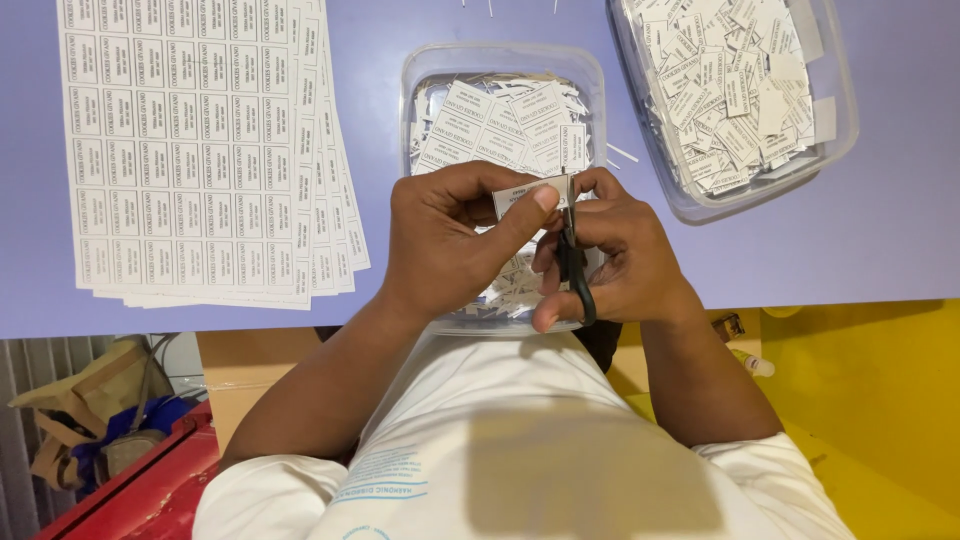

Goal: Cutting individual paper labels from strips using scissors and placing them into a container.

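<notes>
Centrally, left hand (440, 235) pinching paper label strip (520, 197), right hand (620, 250) gripping black scissors (573, 262) beside it

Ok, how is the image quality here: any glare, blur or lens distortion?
Head view: even, soft light, no harsh glare; sharp on the left hand, the right hand and the black-handled scissors; the lilac tabletop edge bows slightly, wide-lens distortion; the clear plastic tub of cut white labels shows faint sheen.

- Stack of printed label sheets (205, 150) at 10 o'clock on the purple table (880, 220).
- Clear container of cut labels (835, 110) at 1 o'clock.
- Red box (150, 490) at 8 o'clock.
</notes>
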